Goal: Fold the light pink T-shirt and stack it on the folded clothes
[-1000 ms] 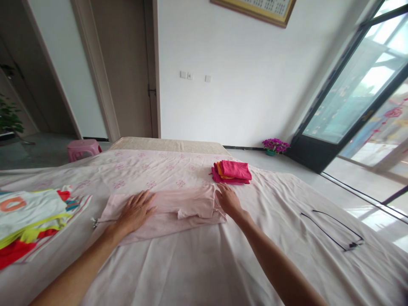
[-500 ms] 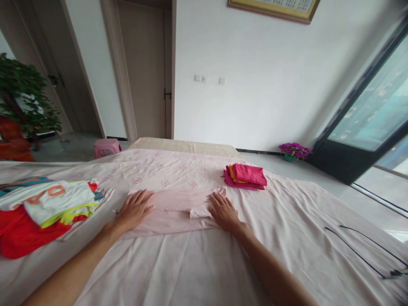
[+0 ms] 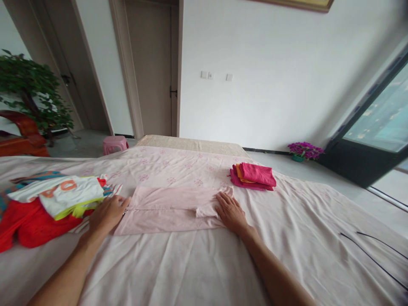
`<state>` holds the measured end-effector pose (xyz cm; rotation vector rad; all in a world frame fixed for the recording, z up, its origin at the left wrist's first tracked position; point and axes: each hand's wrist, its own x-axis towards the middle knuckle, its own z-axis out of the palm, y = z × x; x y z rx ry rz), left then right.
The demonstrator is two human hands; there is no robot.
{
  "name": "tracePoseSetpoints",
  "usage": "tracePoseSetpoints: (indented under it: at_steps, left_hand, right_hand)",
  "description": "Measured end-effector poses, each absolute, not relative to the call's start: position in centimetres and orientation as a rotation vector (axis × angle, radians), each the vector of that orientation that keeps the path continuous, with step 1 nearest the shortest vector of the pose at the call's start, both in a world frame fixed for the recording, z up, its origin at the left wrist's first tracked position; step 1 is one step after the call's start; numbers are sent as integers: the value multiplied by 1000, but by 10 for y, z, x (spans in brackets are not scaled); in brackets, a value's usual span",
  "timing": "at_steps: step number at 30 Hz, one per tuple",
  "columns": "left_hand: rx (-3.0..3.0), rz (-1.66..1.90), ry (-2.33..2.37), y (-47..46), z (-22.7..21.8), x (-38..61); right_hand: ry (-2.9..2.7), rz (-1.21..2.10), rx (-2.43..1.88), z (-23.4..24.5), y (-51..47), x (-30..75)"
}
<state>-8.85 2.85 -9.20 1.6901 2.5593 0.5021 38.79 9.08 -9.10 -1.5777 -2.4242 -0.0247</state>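
Observation:
A pale pink garment (image 3: 165, 206) lies folded flat on the bed's pink sheet (image 3: 197, 263). My right hand (image 3: 232, 213) rests palm down on the garment's right end, fingers stretched out. My left hand (image 3: 106, 214) sits at the garment's left edge, fingers curled loosely over the hem, beside the pile of unfolded clothes (image 3: 47, 204). I cannot make out whether the left fingers pinch the cloth.
A small stack of folded magenta and orange clothes (image 3: 253, 175) lies beyond my right hand. The red, white and yellow clothes pile fills the left. A black cord (image 3: 372, 255) crosses the sheet at right. Behind the bed are a pink stool (image 3: 115, 144), a door, a plant and potted flowers.
My left hand has slid left across the garment to its left edge. The right hand has stayed on the right end. The view has turned leftward.

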Motion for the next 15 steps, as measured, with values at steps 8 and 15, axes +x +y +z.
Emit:
tracePoseSetpoints:
  at_steps: [8,15]
  left_hand:
    - [1777,291,2558,30,-82,-61]
    - [1597,472,2473,35,-84,-63]
  right_hand:
    - [-2426,-31,-1571,-89,89,387]
    - [-2418,-11,-1573,-90,90,388]
